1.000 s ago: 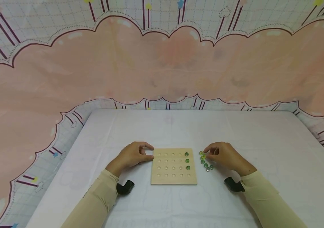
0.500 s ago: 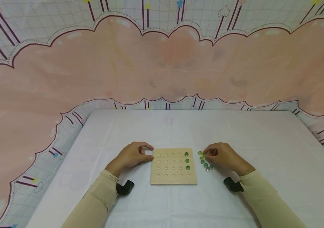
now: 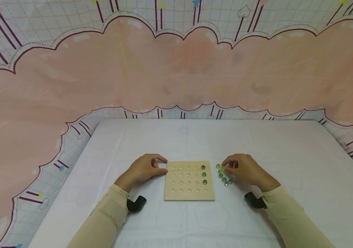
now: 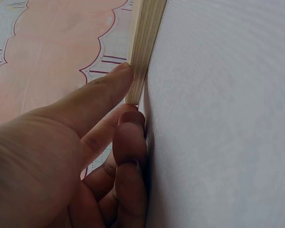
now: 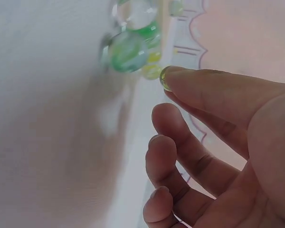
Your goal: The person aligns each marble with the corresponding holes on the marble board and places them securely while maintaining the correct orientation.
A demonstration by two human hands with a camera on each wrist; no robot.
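Observation:
A square pale wooden board [image 3: 181, 196] with rows of round hollows lies on the white table. Three green marbles [image 3: 204, 174] sit in its rightmost column, and the nearest hollow there is bare. My left hand [image 3: 143, 170] touches the board's left side, the thumb against the edge and the index fingertip at the far corner. To the right of the board, my right hand [image 3: 244, 170] pinches a yellow-green marble [image 5: 165, 80] between thumb and index finger. Loose green and yellow marbles [image 3: 224, 179] lie beside those fingertips, with a clear marble [image 3: 226, 184] nearest to me.
The white table [image 3: 176, 141] spreads around the board. A patterned peach cloth [image 3: 176, 72] hangs behind it and runs along its sides. A black device [image 3: 137, 204] is worn at the left wrist, and another black device [image 3: 255, 200] at the right wrist.
My right hand shifts slightly left and back again, staying at the loose marbles. The farthest loose marble has moved a little to the left. My left hand and the board stay still.

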